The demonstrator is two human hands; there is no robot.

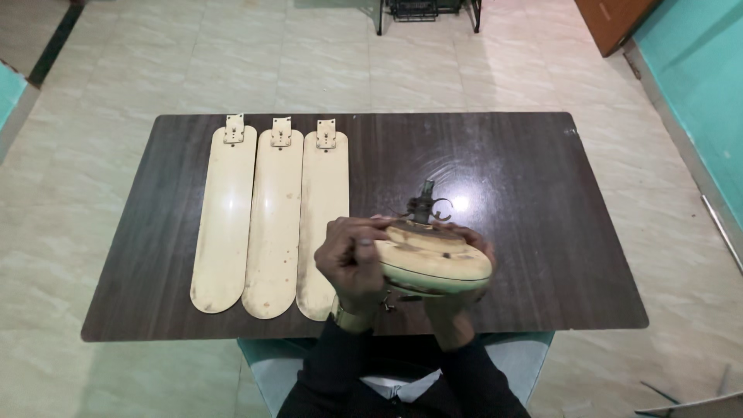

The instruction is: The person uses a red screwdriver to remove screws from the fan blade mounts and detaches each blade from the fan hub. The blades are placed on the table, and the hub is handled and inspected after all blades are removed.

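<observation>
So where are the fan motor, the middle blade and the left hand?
fan motor (433,259), head view, cream housing top.
middle blade (272,232), head view, mid-length.
left hand (350,259), head view, back of hand.

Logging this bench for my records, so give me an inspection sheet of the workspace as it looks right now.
Surface: dark wood-grain rectangular table, glossy, with a light glare.
Job's things: cream round metal fan motor housing, held tilted above the table; dark shaft on top.
Clutter: three cream metal fan blades lying side by side on the left, brackets at the far ends.
Hands: left hand and right hand both grip the housing.
Cables: nothing seen.
Surroundings: beige tiled floor, teal wall, wooden door corner.
</observation>
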